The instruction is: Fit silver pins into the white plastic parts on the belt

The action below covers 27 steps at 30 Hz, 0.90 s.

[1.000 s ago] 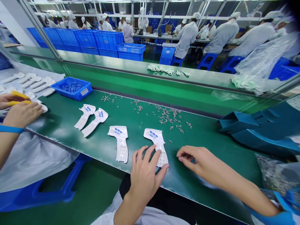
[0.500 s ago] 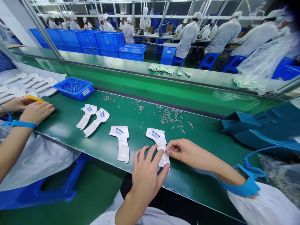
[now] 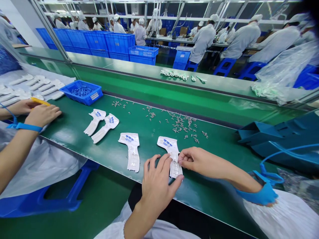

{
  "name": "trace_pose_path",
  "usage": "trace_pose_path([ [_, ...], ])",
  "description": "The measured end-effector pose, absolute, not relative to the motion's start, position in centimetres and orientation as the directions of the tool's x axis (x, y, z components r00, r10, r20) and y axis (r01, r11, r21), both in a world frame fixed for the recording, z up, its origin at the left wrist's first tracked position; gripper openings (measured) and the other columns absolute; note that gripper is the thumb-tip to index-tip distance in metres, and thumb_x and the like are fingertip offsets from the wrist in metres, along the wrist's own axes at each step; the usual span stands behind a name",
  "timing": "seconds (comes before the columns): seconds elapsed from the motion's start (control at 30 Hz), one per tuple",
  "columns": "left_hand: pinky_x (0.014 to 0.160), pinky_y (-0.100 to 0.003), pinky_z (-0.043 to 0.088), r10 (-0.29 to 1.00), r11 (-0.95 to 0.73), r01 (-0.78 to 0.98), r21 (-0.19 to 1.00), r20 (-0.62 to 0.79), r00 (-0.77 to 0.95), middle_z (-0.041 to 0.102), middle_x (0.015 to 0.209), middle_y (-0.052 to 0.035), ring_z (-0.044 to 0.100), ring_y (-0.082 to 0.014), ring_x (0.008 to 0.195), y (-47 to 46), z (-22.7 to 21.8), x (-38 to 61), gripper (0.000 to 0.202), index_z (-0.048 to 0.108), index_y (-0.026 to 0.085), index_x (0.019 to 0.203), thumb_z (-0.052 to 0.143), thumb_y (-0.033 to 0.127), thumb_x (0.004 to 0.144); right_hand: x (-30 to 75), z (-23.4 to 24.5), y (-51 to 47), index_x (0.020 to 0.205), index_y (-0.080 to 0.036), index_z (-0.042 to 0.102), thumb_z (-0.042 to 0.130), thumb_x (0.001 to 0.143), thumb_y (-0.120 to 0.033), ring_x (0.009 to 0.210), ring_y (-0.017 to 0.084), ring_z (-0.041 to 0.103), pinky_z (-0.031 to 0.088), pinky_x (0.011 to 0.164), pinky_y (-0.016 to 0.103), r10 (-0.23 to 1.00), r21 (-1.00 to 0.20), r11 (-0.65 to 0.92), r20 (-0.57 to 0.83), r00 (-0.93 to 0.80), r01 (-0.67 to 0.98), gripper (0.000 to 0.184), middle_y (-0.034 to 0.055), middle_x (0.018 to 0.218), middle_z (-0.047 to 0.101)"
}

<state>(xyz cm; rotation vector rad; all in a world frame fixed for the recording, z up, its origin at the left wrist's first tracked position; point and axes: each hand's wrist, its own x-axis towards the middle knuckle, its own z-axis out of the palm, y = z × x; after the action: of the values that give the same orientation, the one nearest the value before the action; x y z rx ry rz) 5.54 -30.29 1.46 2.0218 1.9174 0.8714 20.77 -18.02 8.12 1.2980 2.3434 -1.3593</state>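
A white gun-shaped plastic shell (image 3: 169, 149) with blue parts in its head lies on the green belt (image 3: 219, 156) near the front edge. My left hand (image 3: 157, 184) rests on its handle, fingers spread flat. My right hand (image 3: 193, 159) is pinched at the handle's right side; whatever sits between the fingertips is too small to name. Small metal screws (image 3: 183, 124) lie scattered just beyond the shell. A second shell (image 3: 131, 149) lies to the left.
Two more shells (image 3: 101, 124) lie further left, near a blue tray (image 3: 81, 92) of small parts. A co-worker's hands (image 3: 37, 113) work at the left beside a row of white shells (image 3: 32, 86). A blue fixture (image 3: 281, 139) sits at the right. Workers in white stand behind.
My right hand has moved left from the bare belt to the shell's handle and closed into a pinch. My left hand has stayed on the handle. The co-worker's hands shifted right.
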Motion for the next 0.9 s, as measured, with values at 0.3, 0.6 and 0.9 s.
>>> trace_pose_path([
  [0.3, 0.099, -0.049, 0.039, 0.96, -0.128, 0.844, 0.52, 0.279, -0.026, 0.06, 0.136, -0.0027, 0.05, -0.0309, 0.12, -30.3, 1.5, 5.5, 0.041, 0.055, 0.022, 0.125, 0.064, 0.043, 0.091, 20.4, 8.2, -18.2, 0.084, -0.019, 0.064, 0.052, 0.087, -0.024, 0.064, 0.015, 0.057, 0.038, 0.055, 0.024, 0.644, -0.596, 0.278, -0.466, -0.607, 0.753, 0.013, 0.001, 0.073, 0.068],
  [0.6, 0.1, -0.049, 0.038, 0.961, -0.131, 0.837, 0.531, 0.275, -0.024, 0.061, 0.135, -0.0036, 0.05, -0.0305, 0.121, -30.3, 1.5, 5.5, 0.041, 0.056, 0.022, 0.125, 0.063, 0.044, 0.091, 20.0, 8.4, -17.9, 0.082, -0.02, 0.066, 0.055, 0.085, -0.026, 0.067, 0.017, 0.061, 0.039, 0.057, 0.026, 0.647, -0.545, 0.313, -0.477, -0.595, 0.778, 0.013, 0.0025, 0.074, 0.07],
  [0.9, 0.099, -0.05, 0.039, 0.958, -0.133, 0.846, 0.517, 0.285, -0.024, 0.062, 0.134, -0.0047, 0.05, -0.031, 0.12, -30.4, 1.6, 5.5, 0.04, 0.057, 0.021, 0.124, 0.064, 0.042, 0.09, 20.9, 7.3, -18.0, 0.089, -0.021, 0.057, 0.061, 0.085, -0.034, 0.072, 0.019, 0.063, 0.047, 0.061, 0.029, 0.664, -0.667, 0.124, -0.494, -0.561, 0.734, 0.015, 0.0035, 0.077, 0.069],
])
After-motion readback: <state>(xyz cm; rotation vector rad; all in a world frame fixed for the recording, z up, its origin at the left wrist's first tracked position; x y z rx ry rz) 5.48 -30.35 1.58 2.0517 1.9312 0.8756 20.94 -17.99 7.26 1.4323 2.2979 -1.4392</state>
